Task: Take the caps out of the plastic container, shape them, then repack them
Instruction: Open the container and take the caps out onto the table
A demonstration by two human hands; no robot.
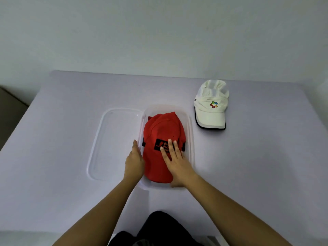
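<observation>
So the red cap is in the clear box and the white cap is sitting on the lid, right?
Not quite. The red cap is in the clear box, but the white cap is not on the lid. It sits on the table, on the other side of the box from the lid. The head view shows this.

red cap [162, 132], white cap [211, 107], lilac table [248, 166]

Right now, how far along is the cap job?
Done: the lid is off, and the white cap sits out on the table. In hand: the right hand lies flat on the red cap inside the container, left hand beside it. Left: the white cap goes in, then probably the lid.
</observation>
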